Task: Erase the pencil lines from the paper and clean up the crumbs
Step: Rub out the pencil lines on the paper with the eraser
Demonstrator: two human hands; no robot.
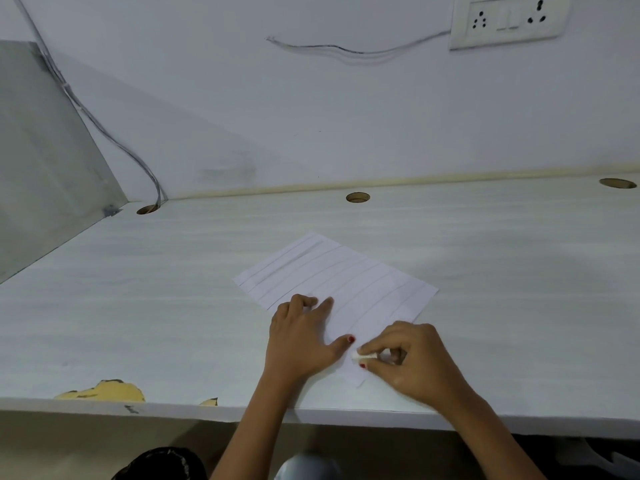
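From my feed I see the left hand (301, 336) lying palm down on the near left part of the paper (346, 282), pressing the sheet to the tabletop (138, 289). Its forefinger reaches forward across the sheet, its thumb (344, 342) sticks out to the right with a red-painted nail, and the other fingers are bent at the knuckles with their tips on the paper; it grasps nothing. The right hand (412, 362) is curled just beside it, at the near corner of the sheet, and pinches a small white eraser (363, 356) between thumb and forefinger, the rest of its fingers tucked in behind. The eraser sits low over the paper, close to the left thumb tip; I cannot tell whether it touches the sheet. The paper lies turned at an angle, one corner pointing away from me, near the front edge of the tabletop, and long pencil lines (349, 268) run across it side by side, darker toward the far corner. On the wall above, a white socket plate (509, 20) shows pin holes and a switch, with a thin wire (346, 50) trailing from its left side. Round cable holes (357, 197) line the back of the tabletop, and a chipped patch (104, 391) shows yellow at the front left edge.
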